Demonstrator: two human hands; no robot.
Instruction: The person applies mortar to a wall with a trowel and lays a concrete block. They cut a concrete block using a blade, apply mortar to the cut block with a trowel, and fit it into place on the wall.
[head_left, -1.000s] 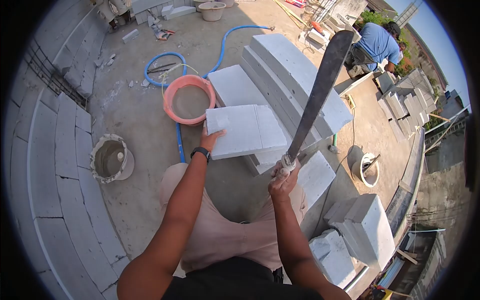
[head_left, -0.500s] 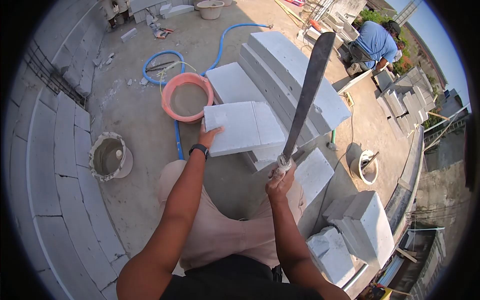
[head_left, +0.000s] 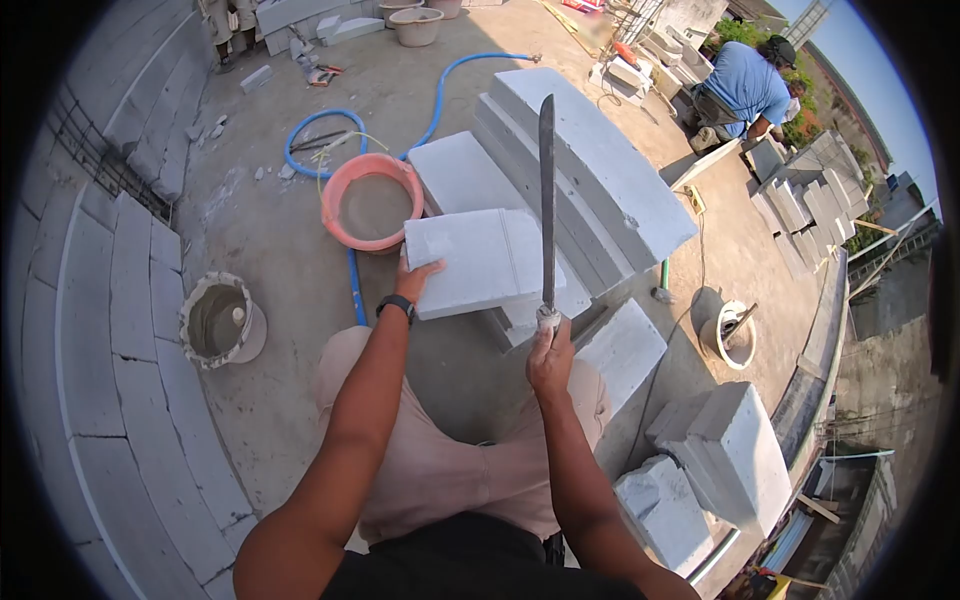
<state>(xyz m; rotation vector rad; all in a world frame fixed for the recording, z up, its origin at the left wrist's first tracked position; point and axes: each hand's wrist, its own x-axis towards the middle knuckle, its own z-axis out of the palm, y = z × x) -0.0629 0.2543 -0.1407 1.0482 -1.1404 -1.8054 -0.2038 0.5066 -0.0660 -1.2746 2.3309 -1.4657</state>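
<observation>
The block [head_left: 470, 258] is lying over other blocks [head_left: 465, 172] in front of the person, and the left hand [head_left: 420, 280] is gripping its near left corner. The right hand [head_left: 549, 362] is clenching the handle of the blade [head_left: 547, 200], which is pointing up, beside the block's right end. The red tub [head_left: 372, 202] is standing just left of the block, and the blue hose [head_left: 440, 85] is curving beyond the tub.

- Machete [head_left: 547, 210]: dark, matt metal blade; rough, pale-crusted handle.
- Scored block [head_left: 468, 255]: matt, fine-grained masonry.
- Pink tub [head_left: 332, 205]: smooth plastic.
- White bucket [head_left: 255, 335]: plastic, rough crusted rim.
- Blue hose [head_left: 356, 285]: smooth, plastic-looking.
- Trousers [head_left: 430, 465]: matt cloth.
- Floor [head_left: 275, 215]: gritty, concrete-like.
</observation>
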